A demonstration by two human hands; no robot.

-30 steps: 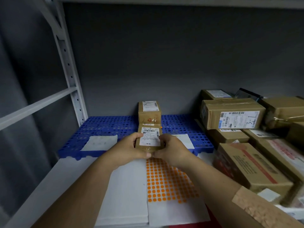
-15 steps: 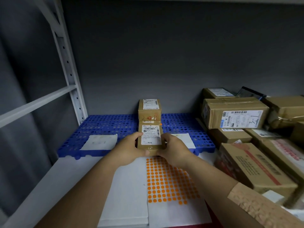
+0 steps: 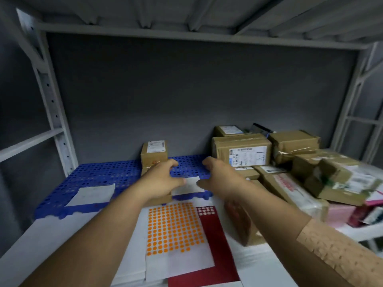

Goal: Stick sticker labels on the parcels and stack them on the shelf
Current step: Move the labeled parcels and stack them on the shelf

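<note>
i see the grey metal shelf point(image 3: 41, 228) filling the view, its white deck running from the near edge to the dark back wall. a blue perforated mat point(image 3: 99, 175) covers the back left part of the deck. a heap of brown parcels point(image 3: 290, 162) is piled along the right side, the biggest one point(image 3: 241, 151) showing a white barcode label toward me. at the near edge lies a sticker sheet point(image 3: 174, 228) of orange dots, overlapping a red sheet point(image 3: 219, 235). a white paper point(image 3: 93, 193) lies on the mat's front left part. at the mat's back edge stands a small parcel point(image 3: 154, 155) with a label on top; a second small parcel point(image 3: 159, 198) sits just in front of it at the mat's front edge, mostly hidden under my left hand point(image 3: 160, 181). that hand hovers over it, fingers loosely curled and spread, gripping nothing that i can make out. my right hand point(image 3: 219, 177) is alongside, just apart, fingers wide and relaxed, holding nothing.
</note>
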